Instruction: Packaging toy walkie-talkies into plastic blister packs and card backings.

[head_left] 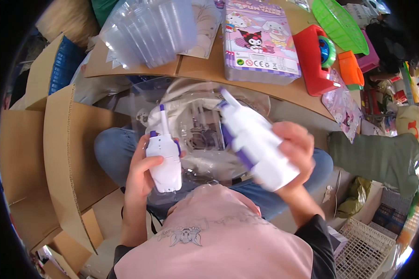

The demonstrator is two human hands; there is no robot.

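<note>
My left hand [140, 169] is closed round a white toy walkie-talkie [166, 162] with purple trim, its antenna pointing up and away from me. In my right hand [299, 151] is a second white and purple walkie-talkie [263, 146], tilted with its antenna to the upper left and blurred by motion. Between and beyond the two toys, over my lap, lies clear plastic packaging [202, 123] with a pale bag or cloth about it.
A cardboard-topped table [202, 68] holds stacked clear plastic trays [149, 35], a purple printed package [261, 46], a red tape dispenser [310, 60], an orange item [349, 69] and a green basket [342, 25]. Cardboard boxes [56, 162] stand left; a white crate [365, 246] sits lower right.
</note>
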